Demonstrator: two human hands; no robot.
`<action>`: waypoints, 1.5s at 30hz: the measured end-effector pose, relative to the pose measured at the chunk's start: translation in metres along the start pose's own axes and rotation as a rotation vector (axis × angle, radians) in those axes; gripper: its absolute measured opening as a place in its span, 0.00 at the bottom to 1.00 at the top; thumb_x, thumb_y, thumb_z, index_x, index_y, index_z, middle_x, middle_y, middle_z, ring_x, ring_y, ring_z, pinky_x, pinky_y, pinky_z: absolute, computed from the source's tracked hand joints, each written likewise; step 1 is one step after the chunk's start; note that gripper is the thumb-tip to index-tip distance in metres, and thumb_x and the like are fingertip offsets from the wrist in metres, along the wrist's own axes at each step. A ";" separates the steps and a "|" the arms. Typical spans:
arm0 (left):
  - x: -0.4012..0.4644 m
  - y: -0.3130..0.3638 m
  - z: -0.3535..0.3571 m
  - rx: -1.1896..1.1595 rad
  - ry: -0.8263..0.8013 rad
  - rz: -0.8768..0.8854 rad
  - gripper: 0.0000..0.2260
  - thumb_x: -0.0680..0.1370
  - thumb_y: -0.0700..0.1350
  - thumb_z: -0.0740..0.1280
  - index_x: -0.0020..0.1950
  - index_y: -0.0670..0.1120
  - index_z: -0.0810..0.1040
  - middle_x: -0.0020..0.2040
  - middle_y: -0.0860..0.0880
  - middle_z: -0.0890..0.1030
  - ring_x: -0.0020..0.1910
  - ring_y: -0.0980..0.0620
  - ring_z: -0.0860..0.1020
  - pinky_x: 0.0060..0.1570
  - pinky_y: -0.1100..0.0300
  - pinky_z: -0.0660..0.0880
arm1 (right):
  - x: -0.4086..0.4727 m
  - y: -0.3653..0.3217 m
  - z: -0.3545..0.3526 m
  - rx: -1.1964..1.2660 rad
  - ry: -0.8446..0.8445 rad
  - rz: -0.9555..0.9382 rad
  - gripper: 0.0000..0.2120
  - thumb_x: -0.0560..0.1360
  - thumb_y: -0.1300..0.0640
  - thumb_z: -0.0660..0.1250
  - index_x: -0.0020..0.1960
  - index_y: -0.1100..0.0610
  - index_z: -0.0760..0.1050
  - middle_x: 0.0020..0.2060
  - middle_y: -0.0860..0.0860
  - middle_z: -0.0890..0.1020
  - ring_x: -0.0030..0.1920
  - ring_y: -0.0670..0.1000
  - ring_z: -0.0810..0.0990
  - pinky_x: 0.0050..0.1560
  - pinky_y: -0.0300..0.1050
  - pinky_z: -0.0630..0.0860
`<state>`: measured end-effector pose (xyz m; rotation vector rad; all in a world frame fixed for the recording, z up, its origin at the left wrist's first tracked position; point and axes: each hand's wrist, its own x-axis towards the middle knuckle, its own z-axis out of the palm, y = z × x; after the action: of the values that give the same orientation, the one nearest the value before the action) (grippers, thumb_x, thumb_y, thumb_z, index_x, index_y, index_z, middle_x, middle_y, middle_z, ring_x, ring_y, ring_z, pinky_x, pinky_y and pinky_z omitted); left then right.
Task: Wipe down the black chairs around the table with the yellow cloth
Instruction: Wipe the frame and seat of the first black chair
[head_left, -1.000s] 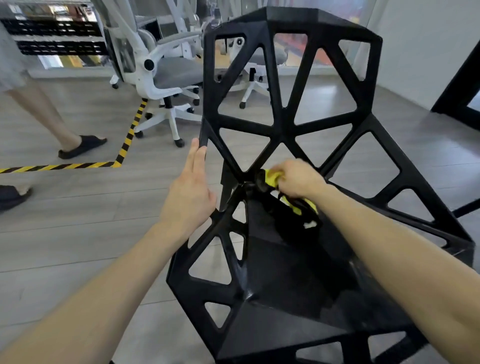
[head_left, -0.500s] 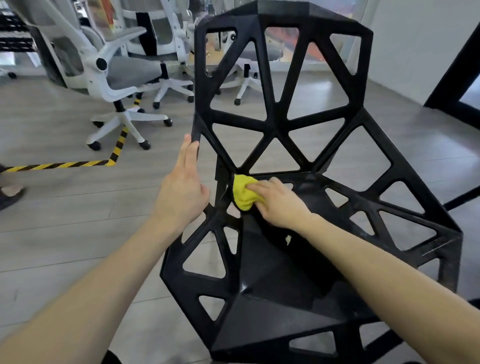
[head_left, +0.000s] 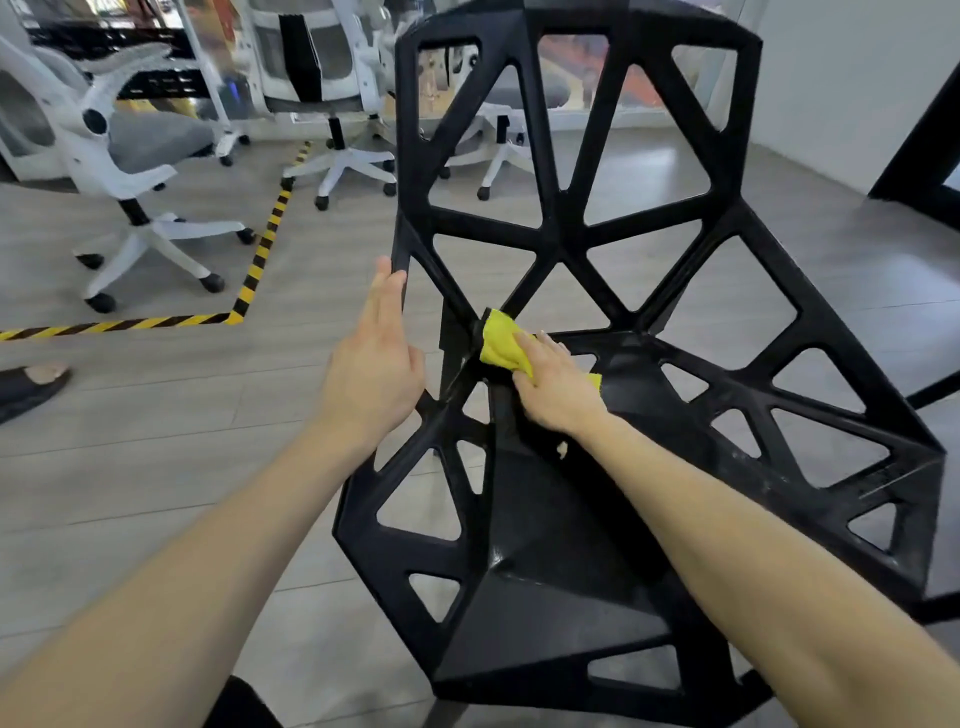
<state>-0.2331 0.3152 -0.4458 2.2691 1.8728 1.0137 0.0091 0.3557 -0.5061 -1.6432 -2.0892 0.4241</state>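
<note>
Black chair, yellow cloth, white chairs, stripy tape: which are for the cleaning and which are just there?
For the cleaning:
black chair
yellow cloth
left hand
right hand

Just there:
white office chairs
yellow-black floor tape
someone's sandal

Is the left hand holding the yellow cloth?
No, the cloth lies under the right hand; the left hand rests on the chair.

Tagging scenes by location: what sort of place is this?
Probably an office or lab: white swivel chairs on grey plank flooring, with yellow-black hazard tape marking off a zone.
</note>
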 end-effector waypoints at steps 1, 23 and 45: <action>0.000 0.000 0.000 -0.005 -0.002 -0.003 0.32 0.81 0.36 0.62 0.84 0.46 0.58 0.89 0.52 0.50 0.55 0.36 0.81 0.48 0.40 0.80 | 0.005 -0.006 0.006 -0.014 0.011 0.042 0.28 0.83 0.58 0.61 0.82 0.58 0.63 0.79 0.56 0.69 0.81 0.60 0.62 0.81 0.54 0.54; 0.001 -0.004 -0.001 -0.008 -0.029 -0.006 0.33 0.79 0.36 0.62 0.84 0.47 0.58 0.89 0.54 0.50 0.51 0.38 0.84 0.47 0.40 0.82 | -0.153 -0.040 -0.011 0.073 -0.332 -0.476 0.32 0.87 0.49 0.59 0.86 0.44 0.48 0.85 0.42 0.51 0.84 0.41 0.45 0.82 0.38 0.40; -0.009 0.018 -0.021 0.239 0.031 0.300 0.11 0.78 0.45 0.63 0.53 0.44 0.84 0.60 0.43 0.81 0.69 0.39 0.74 0.72 0.43 0.66 | -0.135 -0.042 -0.026 -0.366 -0.216 -0.255 0.27 0.82 0.48 0.61 0.78 0.58 0.69 0.86 0.55 0.53 0.86 0.53 0.50 0.85 0.53 0.48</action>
<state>-0.2286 0.2945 -0.4259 2.7520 1.7877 0.8981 0.0135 0.2132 -0.4836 -1.5426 -2.6246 0.1451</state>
